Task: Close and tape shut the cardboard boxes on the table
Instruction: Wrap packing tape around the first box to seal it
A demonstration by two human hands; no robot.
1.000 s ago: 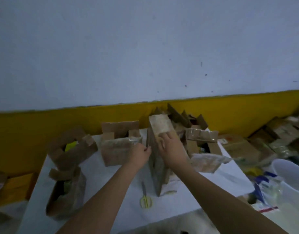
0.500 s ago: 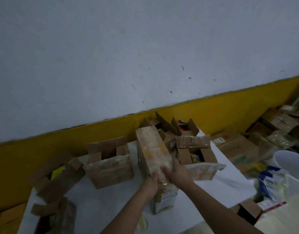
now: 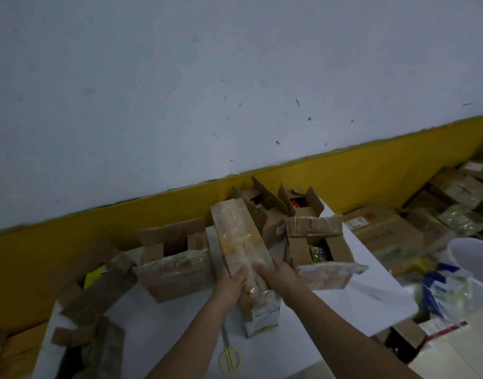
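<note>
The box [image 3: 239, 242] is gripped at its 6 o'clock end by left hand [image 3: 231, 283] and right hand [image 3: 277, 274], thumbs nearly touching.

No text is legible: the label [image 3: 265, 314] on the held box [image 3: 241, 242] and the carton [image 3: 382, 231] print are blurred

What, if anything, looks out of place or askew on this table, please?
The taped box, held by the left hand and right hand, stands on end and leans. The open box beside it has a tape-covered flap splayed outward. Yellow-handled scissors lie near the front edge of the table.
</note>
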